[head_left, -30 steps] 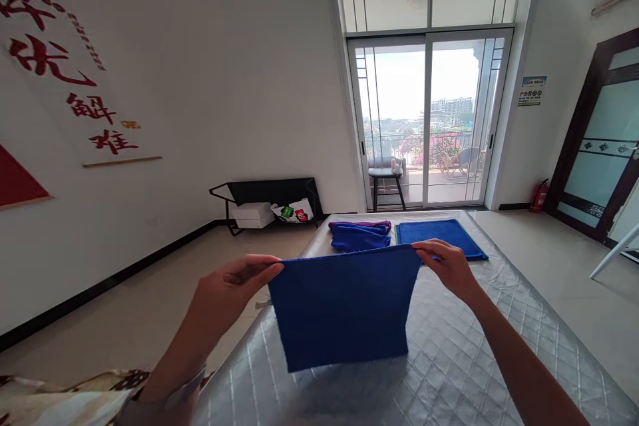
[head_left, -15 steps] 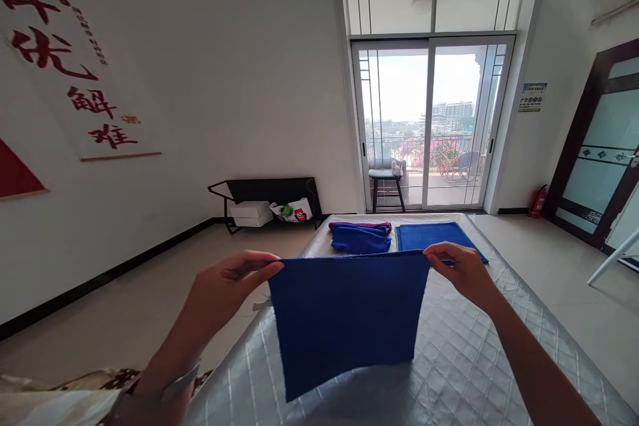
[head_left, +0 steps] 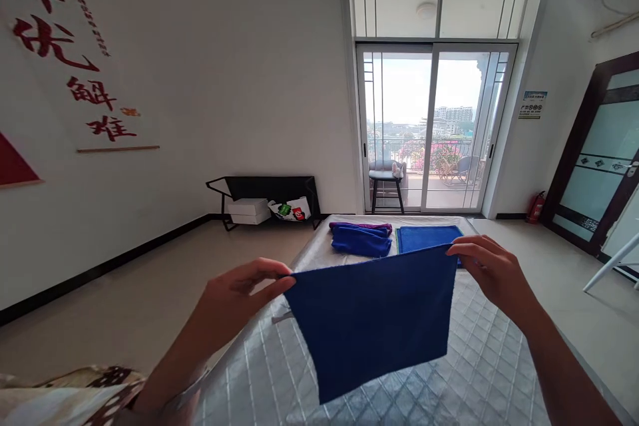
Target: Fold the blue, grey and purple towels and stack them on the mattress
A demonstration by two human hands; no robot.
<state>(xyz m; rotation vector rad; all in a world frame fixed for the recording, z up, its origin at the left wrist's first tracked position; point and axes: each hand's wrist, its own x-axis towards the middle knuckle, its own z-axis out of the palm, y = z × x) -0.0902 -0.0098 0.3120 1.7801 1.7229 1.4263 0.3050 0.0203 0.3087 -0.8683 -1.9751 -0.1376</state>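
A blue cloth hangs above the quilted silver table, its top corners pinched by the left hand and the right hand, held well apart. Beyond it on the table lie a folded blue-and-purple cloth pile and, just beside that, a flat blue cloth, partly hidden.

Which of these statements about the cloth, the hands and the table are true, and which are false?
1. Both hands hold the dark blue cloth by its top corners. True: left hand, right hand.
2. The cloth lies flat on the quilted table. False: it hangs in the air above it.
3. A folded blue pile sits at the far end of the table. True.
4. The flat blue cloth beside that pile is red. False: it is blue.
5. The right hand is empty. False: it pinches the cloth's corner.
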